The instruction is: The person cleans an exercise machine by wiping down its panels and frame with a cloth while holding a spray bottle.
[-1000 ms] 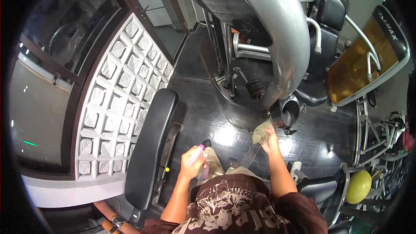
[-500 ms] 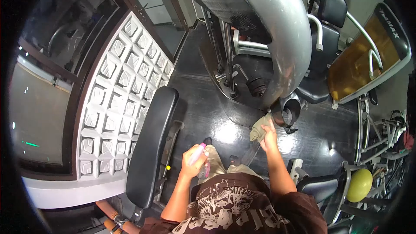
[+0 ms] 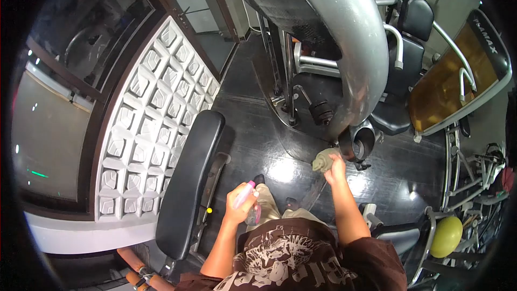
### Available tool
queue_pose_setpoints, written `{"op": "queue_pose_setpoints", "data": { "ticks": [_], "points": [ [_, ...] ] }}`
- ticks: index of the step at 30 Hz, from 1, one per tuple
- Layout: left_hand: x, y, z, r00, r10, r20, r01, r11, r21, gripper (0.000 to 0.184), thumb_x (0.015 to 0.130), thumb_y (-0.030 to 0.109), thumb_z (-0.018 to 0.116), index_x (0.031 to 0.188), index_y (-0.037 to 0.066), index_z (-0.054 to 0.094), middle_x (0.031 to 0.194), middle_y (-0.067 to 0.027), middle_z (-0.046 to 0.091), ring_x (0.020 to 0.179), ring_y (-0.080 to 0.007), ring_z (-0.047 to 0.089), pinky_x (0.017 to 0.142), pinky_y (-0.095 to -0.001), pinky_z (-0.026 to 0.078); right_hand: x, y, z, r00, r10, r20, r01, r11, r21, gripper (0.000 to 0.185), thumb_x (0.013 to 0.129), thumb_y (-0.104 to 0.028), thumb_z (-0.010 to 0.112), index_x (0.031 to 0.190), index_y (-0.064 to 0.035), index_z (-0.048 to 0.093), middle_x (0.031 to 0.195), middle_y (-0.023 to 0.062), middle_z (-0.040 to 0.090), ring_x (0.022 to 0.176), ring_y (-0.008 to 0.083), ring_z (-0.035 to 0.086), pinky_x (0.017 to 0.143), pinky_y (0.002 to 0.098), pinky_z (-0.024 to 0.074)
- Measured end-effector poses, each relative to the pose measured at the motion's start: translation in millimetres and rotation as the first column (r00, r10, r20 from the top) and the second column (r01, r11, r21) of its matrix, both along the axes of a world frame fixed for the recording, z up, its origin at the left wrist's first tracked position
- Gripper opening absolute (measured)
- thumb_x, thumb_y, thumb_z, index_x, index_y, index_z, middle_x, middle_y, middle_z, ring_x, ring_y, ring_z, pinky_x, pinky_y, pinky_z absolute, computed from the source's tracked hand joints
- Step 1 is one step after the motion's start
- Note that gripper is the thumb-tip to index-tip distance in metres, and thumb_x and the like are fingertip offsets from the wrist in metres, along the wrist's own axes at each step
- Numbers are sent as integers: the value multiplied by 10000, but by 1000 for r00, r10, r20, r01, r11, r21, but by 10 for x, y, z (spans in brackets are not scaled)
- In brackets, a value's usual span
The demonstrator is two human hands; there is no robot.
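Observation:
A pink-topped spray bottle with a clear body is in my left hand, whose fingers wrap round its neck in front of my body. My right hand is stretched forward and grips a crumpled olive-green cloth. That cloth is close to the black cup-shaped holder at the low end of the curved silver machine frame. I cannot tell whether cloth and frame touch.
A black padded bench stands to my left, beside a white patterned wall panel. On the right are a seat machine, its amber shield and a yellow-green ball. Dark flooring lies ahead.
My right hand has turned, and the cloth is now bunched up more tightly beside the holder. The left hand keeps the bottle in nearly the same place. The view has shifted slightly.

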State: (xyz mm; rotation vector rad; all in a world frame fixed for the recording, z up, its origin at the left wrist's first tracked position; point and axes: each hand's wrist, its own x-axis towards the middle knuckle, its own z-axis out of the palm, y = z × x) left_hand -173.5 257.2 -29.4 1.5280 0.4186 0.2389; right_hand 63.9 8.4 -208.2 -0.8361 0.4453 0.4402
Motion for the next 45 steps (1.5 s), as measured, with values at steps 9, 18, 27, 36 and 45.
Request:
{"op": "queue_pose_setpoints", "data": {
  "ticks": [9,18,27,36,45],
  "points": [
    [13,-68,-80,999,3,35,-1,999,-49,106,906,52,661,847,-25,618,755,-71,589,554,-154,606,526,-285,483,-141,-37,-512,995,16,-95,-21,998,-51,433,900,-55,441,1329,-9,462,1165,181,621,999,341,657,859,500,564],
    [-72,-19,-110,1000,14,10,-14,998,-66,40,873,-8,672,885,-29,639,829,-57,606,598,-116,618,550,-269,488,-121,72,361,999,14,-50,-16,999,-43,490,889,-21,485,1378,-20,461,1237,156,593,1039,304,635,873,444,562],
    [-68,-53,-49,1000,9,-2,-9,997,-79,55,875,13,676,865,-18,632,803,-48,603,594,-117,616,553,-265,480,26,-90,-548,953,202,-227,-174,975,136,308,872,-60,490,1169,4,541,1129,164,633,995,332,655,870,478,569],
    [-132,2,-106,1000,25,3,-25,998,-59,62,879,20,671,876,-22,626,777,-56,597,583,-130,614,548,-273,482,-239,24,339,1000,8,-15,-10,996,-84,338,901,-27,447,1227,-47,537,1104,148,629,1028,316,649,886,476,560],
    [-26,5,-12,1000,-12,25,12,1000,-10,103,902,48,664,865,-34,614,764,-76,593,567,-153,617,539,-292,488,213,-3,-387,967,69,-244,-69,998,9,337,897,-80,466,1228,-43,521,1060,165,637,938,329,670,770,480,585]
  ]
}}
